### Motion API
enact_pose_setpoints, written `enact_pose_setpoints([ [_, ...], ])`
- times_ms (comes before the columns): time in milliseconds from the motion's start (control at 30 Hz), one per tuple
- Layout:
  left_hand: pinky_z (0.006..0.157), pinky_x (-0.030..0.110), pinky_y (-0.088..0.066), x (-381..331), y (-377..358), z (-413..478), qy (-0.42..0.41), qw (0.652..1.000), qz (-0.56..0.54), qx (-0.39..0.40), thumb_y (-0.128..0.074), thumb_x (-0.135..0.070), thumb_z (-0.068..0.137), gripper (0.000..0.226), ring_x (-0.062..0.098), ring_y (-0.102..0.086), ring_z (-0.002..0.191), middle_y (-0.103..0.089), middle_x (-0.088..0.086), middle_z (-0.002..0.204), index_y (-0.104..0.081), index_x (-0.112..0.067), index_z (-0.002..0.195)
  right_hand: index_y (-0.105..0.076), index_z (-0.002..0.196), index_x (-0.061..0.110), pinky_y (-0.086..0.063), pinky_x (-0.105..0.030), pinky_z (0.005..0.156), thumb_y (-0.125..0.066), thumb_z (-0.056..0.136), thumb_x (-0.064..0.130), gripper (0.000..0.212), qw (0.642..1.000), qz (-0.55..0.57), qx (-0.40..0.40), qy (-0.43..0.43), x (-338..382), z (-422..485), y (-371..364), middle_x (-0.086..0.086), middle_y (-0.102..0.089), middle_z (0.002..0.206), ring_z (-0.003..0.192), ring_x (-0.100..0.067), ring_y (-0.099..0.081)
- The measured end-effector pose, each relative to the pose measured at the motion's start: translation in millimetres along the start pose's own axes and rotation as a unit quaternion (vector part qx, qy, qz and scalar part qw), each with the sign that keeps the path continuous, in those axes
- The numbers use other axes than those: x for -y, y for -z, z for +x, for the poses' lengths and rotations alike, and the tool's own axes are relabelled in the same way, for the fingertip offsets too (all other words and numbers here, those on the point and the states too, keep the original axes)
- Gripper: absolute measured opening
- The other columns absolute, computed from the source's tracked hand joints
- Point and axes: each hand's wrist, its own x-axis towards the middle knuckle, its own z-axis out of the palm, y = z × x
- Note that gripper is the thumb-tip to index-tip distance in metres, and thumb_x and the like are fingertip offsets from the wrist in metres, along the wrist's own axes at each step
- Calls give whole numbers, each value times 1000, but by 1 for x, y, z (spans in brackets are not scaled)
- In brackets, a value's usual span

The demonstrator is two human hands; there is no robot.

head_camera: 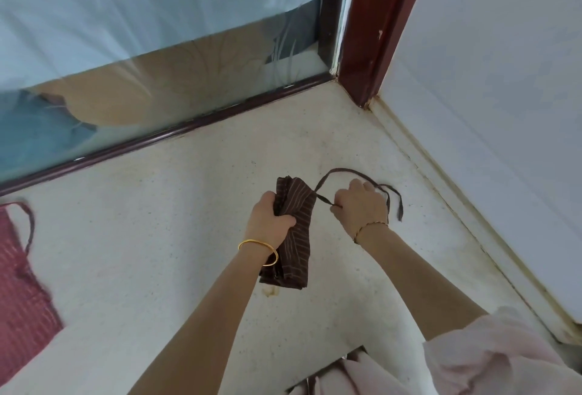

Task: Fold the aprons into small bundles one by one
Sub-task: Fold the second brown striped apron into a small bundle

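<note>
1. Gripping the rolled brown apron [294, 231] around its upper half, the left hand [270, 216] had its fingers wrapped fully shut on the cloth, holding it just above the pale counter [157, 237].
2. The bundle's long axis ran away from the person, tilting slightly left at the far end, with its near end beside the left wrist.
3. The right hand [359, 205] sat just right of the bundle's far end, fingers curled closed on the strap [343, 172], which left the top of the roll, looped outward and trailed off past the knuckles.
4. The strap ran sideways, square to the roll, so a wrap around the bundle looked like the next step; the right hand was the one placed for it.
5. A red apron [22, 281] lay flat at the counter's left edge, well apart and unfolded.
</note>
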Motion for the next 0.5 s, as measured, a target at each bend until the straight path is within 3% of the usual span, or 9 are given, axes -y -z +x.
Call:
enact_pose_setpoints([
  [67, 71, 48, -55, -3, 0, -5, -6, 1000, -12, -26, -61, -7, 79, 20, 32, -63, 78, -61, 14, 88, -48, -6, 94, -59, 84, 15, -30, -30, 73, -48, 92, 31, 22, 997, -20, -24, 71, 7, -6, 1, -3, -46, 97, 98, -24, -44],
  [167, 67, 44, -53, -5, -4, -13, -11, 998, -24, -61, -61, -7, 80, 20, 32, -62, 79, -60, 14, 90, -46, -6, 94, -38, 69, 14, -32, -23, 63, -43, 93, 17, 24, 971, 223, 20, 86, 22, -13, 0, -5, -48, 88, 80, -19, -50],
  [233, 65, 39, -53, -6, -6, -19, -8, 995, -65, -78, -61, -8, 83, 19, 28, -62, 80, -59, 14, 93, -45, -9, 93, -44, 80, 13, -36, -19, 54, -38, 97, 15, 18, 921, 385, 59, 30, 28, -16, -3, -10, -57, 88, 67, -15, -55],
  [367, 70, 36, -56, -9, -8, -25, -16, 986, -137, -94, -62, -13, 86, 19, 24, -62, 84, -59, 9, 96, -45, -14, 95, -55, 109, 13, -32, -17, 51, -32, 102, 27, 27, 832, 546, 76, -62, 37, -26, -11, 0, -57, 90, 57, -4, -42],
  [433, 73, 37, -56, -12, -9, -27, -30, 987, -134, -83, -62, -16, 86, 19, 23, -61, 86, -58, 7, 96, -45, -16, 95, -55, 111, 14, -31, -17, 42, -32, 102, 32, 31, 780, 606, 125, -97, 38, -27, -9, 4, -53, 77, 53, -6, -41],
  [500, 74, 35, -56, -17, -10, -30, -34, 989, -126, -67, -64, -21, 86, 22, 20, -61, 87, -58, 5, 97, -45, -17, 97, -57, 111, 13, -40, -21, 45, -34, 101, 34, 33, 735, 651, 155, -106, 38, -30, -4, 2, -58, 77, 57, -11, -50],
])
